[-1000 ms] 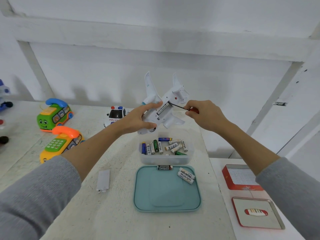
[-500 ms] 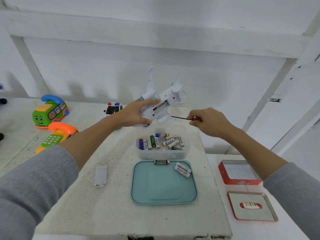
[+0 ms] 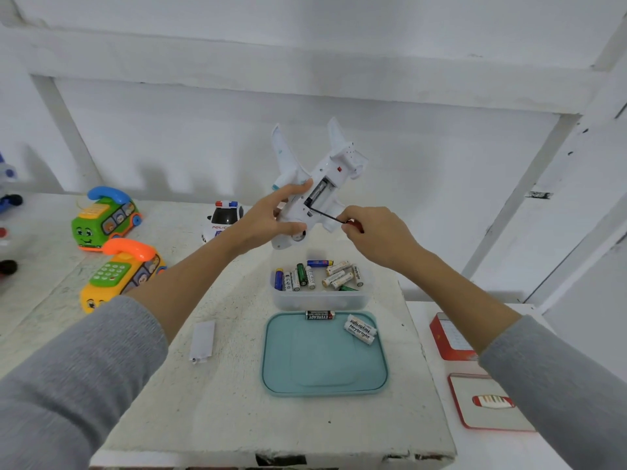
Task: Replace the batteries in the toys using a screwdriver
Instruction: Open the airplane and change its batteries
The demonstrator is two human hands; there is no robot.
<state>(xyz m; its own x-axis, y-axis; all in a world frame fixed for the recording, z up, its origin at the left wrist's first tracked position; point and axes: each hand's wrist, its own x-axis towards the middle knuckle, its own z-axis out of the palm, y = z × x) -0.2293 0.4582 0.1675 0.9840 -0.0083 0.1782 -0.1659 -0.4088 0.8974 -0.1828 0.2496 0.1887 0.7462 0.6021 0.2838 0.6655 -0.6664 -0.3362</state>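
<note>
My right hand (image 3: 380,239) is bringing the screwdriver (image 3: 334,217) back, pinching it, tip touching the open battery compartment of the toy plane (image 3: 315,191) that my left hand (image 3: 271,222) is gripping

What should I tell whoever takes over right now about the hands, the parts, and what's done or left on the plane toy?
Left hand grips the white plane toy upside down above the clear battery tub.
Right hand holds the screwdriver, its tip at the open battery bay.
Battery cover lies on the table; three batteries sit on the teal lid.
Done: cover off.
Left: finish the battery swap, refit the cover.
</note>
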